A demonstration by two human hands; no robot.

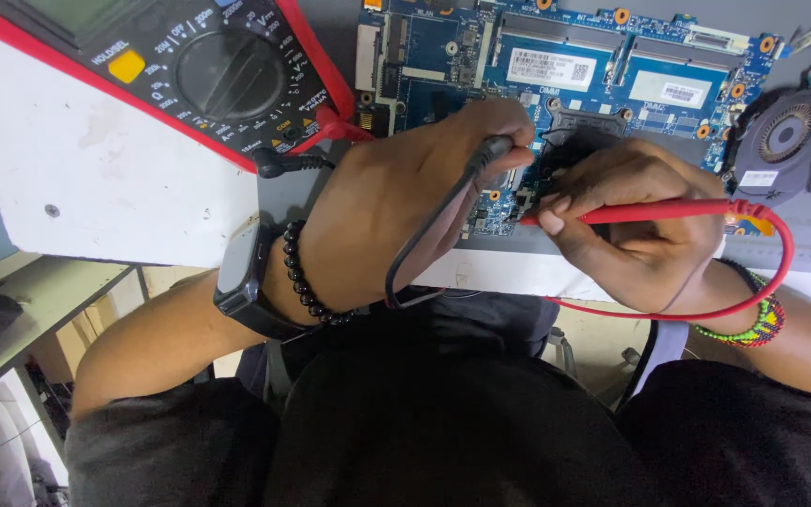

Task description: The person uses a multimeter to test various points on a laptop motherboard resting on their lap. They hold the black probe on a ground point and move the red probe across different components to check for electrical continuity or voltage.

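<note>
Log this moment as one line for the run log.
left hand: holds black probe | right hand: holds red probe | both tips at blue circuit board | multimeter at left

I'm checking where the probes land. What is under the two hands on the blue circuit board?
Under the left hand and right hand lies the blue circuit board, with a dark square socket between them. The black probe and red probe tips are hidden behind the fingers.

Left hand (396, 202) grips black probe (481, 160), right hand (635, 221) red probe (668, 211), on blue motherboard (481, 80).
</note>
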